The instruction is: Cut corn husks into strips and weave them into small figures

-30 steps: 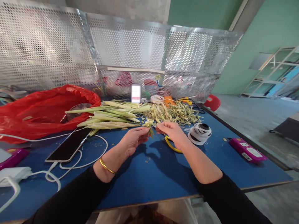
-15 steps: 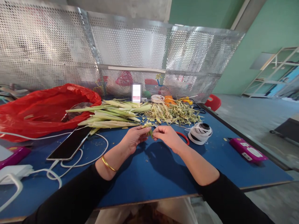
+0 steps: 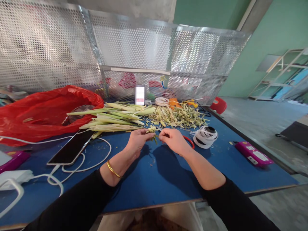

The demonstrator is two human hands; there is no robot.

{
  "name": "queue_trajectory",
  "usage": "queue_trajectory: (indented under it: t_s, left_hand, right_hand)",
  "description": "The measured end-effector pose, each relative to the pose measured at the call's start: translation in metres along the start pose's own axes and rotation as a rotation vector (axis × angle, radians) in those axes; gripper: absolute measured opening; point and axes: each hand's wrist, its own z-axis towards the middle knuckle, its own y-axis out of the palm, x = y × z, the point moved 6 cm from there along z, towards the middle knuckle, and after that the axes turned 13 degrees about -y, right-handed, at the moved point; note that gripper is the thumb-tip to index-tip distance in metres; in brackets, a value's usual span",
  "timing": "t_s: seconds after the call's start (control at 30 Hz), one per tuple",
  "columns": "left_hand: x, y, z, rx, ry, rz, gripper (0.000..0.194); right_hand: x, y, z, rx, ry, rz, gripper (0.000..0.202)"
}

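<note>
My left hand (image 3: 139, 141), with a gold bangle at the wrist, pinches a small knotted piece of pale green plant (image 3: 152, 129) over the blue table. Just right of it, my right hand (image 3: 173, 140) is closed, its thumb and fingertips together beside the plant piece; what they hold is too small to make out. Red scissor handles (image 3: 189, 141) show behind my right wrist. Long pale green stalks (image 3: 115, 119) lie behind my left hand, and a heap of small knotted pieces (image 3: 184, 116) lies behind my right hand.
A spool of white cord (image 3: 205, 137) stands right of my right hand, with a purple packet (image 3: 253, 154) farther right. On the left are a red plastic bag (image 3: 48, 115), a phone (image 3: 72, 148) and white cables. A perforated metal screen (image 3: 134, 45) runs behind the table (image 3: 154, 186).
My right hand has moved slightly away from the plant piece, leaving a small gap. A green end now hangs below the piece in my left hand.
</note>
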Motion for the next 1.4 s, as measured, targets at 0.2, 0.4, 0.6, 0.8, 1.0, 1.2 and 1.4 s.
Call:
queue_trajectory:
  t_s: [0.2,0.4,0.6,0.8,1.0,1.2,1.4]
  left_hand:
    - [-0.002,0.000,0.001,-0.006,-0.066,-0.011,0.034]
    - [-0.004,-0.001,0.001,-0.017,-0.108,0.022,0.035]
    - [0.002,-0.006,0.000,0.046,-0.045,-0.051,0.028]
    - [0.006,-0.003,-0.003,0.051,0.045,-0.012,0.023]
    - [0.005,0.001,-0.004,0.029,0.085,-0.013,0.022]
    - [0.004,-0.004,0.000,0.061,0.048,-0.021,0.025]
    - [0.004,0.001,-0.002,0.002,0.051,-0.016,0.027]
  right_hand:
    - [-0.008,-0.002,0.002,0.031,-0.057,-0.202,0.014]
    - [-0.014,-0.002,0.000,0.095,-0.163,-0.352,0.014]
    - [-0.004,0.002,-0.001,0.099,0.011,0.006,0.022]
    - [0.004,0.022,-0.005,0.115,0.205,0.504,0.030]
    - [0.005,0.034,-0.007,0.055,0.285,0.703,0.023]
    - [0.007,0.020,-0.003,0.151,0.099,0.372,0.027]
    - [-0.003,0.001,-0.002,0.211,0.004,0.047,0.022]
